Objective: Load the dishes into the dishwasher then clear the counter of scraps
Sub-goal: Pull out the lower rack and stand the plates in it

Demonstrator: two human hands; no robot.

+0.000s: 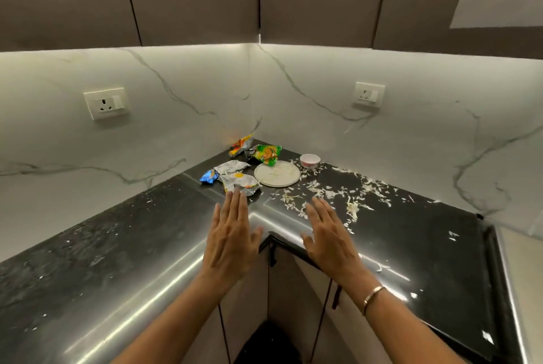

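Glossy black speckled desk [117,246]; round pale plate [277,173], crumpled foil wrappers [239,183], shredded scraps [352,208]. Left grip [232,243], right grip [329,240] spread flat.

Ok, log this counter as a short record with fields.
left hand: open, fingers straight, holds nothing
right hand: open, holds nothing, bracelet on wrist
plate: on counter, near corner, pale scraps on it
bowl: right of and behind plate, upright
wrappers: crumpled, left of and behind plate
shreds: scattered right of plate
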